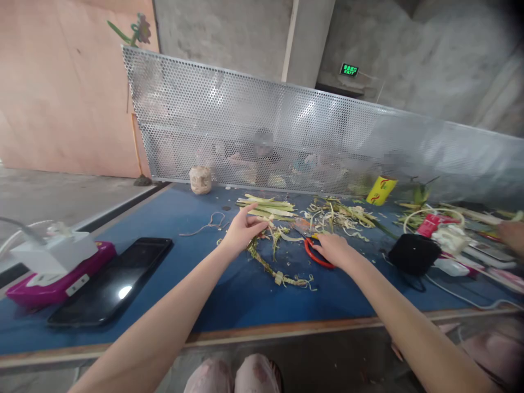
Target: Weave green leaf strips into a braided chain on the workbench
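Note:
My left hand (244,229) is closed, its thumb and fingers pinching the upper end of a braided strand of dried plant fibre (267,266). The strand curves down and right across the blue table, ending in frayed curls. In my right hand (333,249) is a pair of red-handled scissors (317,261), one handle loop showing below the fingers. The blades point up and left towards the left hand; whether they touch the fibre I cannot tell. Just behind the left hand lies a bundle of pale green stalk strips (268,207).
Fibre scraps (341,213) lie behind my right hand. A perforated metal screen (245,120) borders the table's back. Left are a black phone (114,281) and a purple power strip (36,289); right, a black pouch (413,255) and a co-worker's hand (512,236). A twine roll (200,180) stands behind.

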`<state>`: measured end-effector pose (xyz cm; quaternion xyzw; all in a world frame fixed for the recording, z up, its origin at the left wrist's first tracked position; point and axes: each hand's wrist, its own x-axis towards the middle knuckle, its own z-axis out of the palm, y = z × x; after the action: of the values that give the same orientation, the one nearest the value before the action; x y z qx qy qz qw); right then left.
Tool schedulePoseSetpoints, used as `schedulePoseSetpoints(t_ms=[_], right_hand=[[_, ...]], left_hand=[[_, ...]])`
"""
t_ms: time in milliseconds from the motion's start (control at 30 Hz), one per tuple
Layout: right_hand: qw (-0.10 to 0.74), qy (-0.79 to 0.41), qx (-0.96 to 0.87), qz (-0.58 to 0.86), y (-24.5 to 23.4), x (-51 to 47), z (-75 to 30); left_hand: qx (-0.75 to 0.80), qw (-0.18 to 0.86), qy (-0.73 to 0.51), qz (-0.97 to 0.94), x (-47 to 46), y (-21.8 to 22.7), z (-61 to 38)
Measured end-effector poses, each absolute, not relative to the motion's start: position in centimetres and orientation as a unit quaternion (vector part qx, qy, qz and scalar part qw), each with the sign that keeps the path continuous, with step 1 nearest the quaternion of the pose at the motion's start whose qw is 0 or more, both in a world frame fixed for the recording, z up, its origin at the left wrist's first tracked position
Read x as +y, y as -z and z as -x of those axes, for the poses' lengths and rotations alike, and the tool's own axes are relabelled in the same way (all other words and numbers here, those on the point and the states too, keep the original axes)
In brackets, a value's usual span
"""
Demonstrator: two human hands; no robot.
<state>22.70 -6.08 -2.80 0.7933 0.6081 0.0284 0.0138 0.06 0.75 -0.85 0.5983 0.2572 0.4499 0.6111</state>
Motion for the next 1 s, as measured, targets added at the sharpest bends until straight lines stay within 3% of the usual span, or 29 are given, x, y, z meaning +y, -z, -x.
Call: schedulePoseSetpoints(t_ms=[233, 667, 833, 1000], right_hand=[[0.101, -0.013, 0.595, -0.797, 1.6, -6.5, -22.6], [0.146, 0.041, 0.559, -0.815, 0.2, -5.7, -23.9], [0.111, 0.008, 0.554, -0.825, -0.1, -5.2, -24.3], [0.019, -0.066, 0.554, -0.830, -1.7, -5.7, -25.9]], left_hand=[[0.259, 0.600, -0.458, -0.603, 0.9, 0.9, 0.2], [0.257, 0.575, -0.448, -0.635, 1.3, 1.4, 0.2], [0.263, 0.560, -0.452, -0.642, 1.7, 1.7, 0.1], [0.265, 0.554, -0.453, -0.646, 1.9, 1.8, 0.1]])
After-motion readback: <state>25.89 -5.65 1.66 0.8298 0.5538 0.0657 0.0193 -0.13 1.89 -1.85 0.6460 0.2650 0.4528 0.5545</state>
